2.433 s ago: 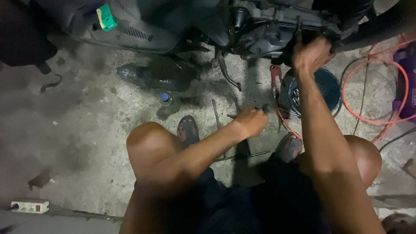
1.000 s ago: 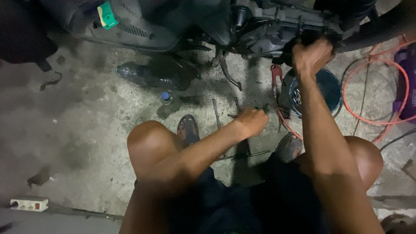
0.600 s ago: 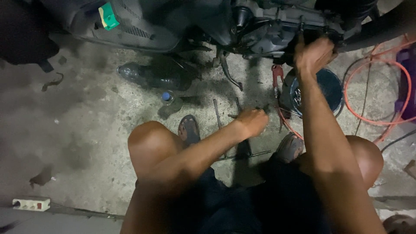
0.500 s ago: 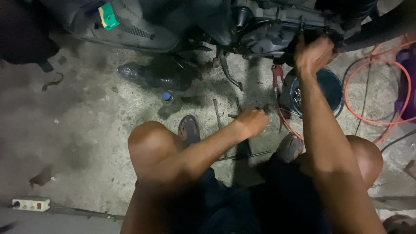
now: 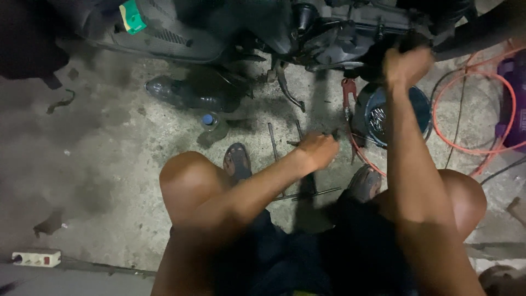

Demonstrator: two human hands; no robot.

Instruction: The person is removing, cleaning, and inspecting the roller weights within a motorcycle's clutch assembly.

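Head view: stained grey concrete floor under a dark motorcycle engine block, person squatting before it. Right hand is clenched against the engine's underside, on what I cannot tell; left hand is curled over thin metal hand tools lying on the floor. Judged step: fastener work with a tool being fetched; the next move calls for a firm pick-up, then carrying it up beside the blue round parts tub.
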